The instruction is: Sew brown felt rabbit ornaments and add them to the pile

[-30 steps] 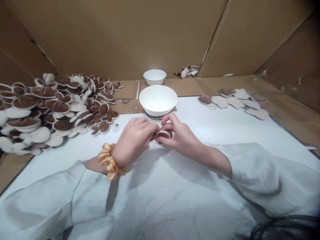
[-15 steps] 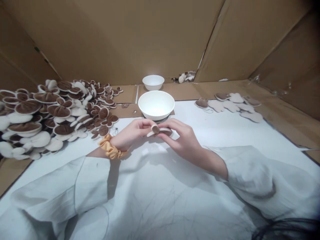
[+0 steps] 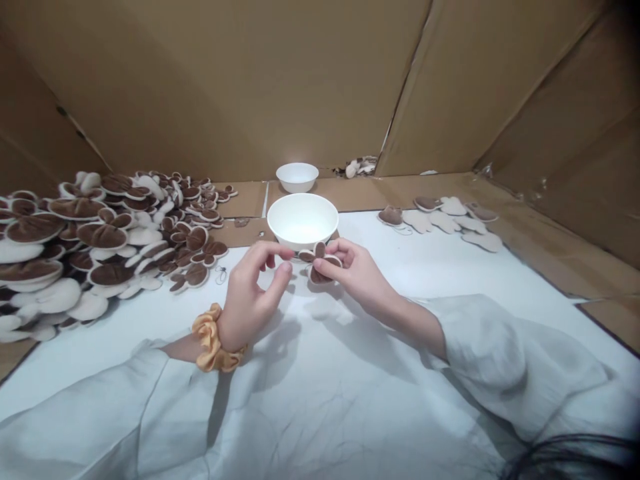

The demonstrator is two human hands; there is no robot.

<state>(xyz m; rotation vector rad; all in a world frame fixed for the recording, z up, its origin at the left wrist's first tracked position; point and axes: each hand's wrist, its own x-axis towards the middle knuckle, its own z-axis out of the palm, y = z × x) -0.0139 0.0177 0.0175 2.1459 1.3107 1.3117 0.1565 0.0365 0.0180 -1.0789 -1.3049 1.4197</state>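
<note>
Two-handed handling of a small brown-and-white plush piece (image 3: pixel 319 276), ears upward, above the counter (image 3: pixel 450 273) near the middle of its far edge; the fingers of the right hand (image 3: pixel 363 273) pinch its body, while those of the left hand (image 3: pixel 250 287) are parted just beside it, with no clear contact. Good handling probably calls for a light, steady pinch on the body, leaving the ears and pale rim accessible to the left thumb and forefinger without crushing the soft pile. Beyond, the front bowl (image 3: pixel 303 223) stands at the far edge, the rear bowl (image 3: pixel 297 177) behind it; white inner surface shows in each. A heap of similar pieces (image 3: pixel 107 237) occupies the far left corner
</note>
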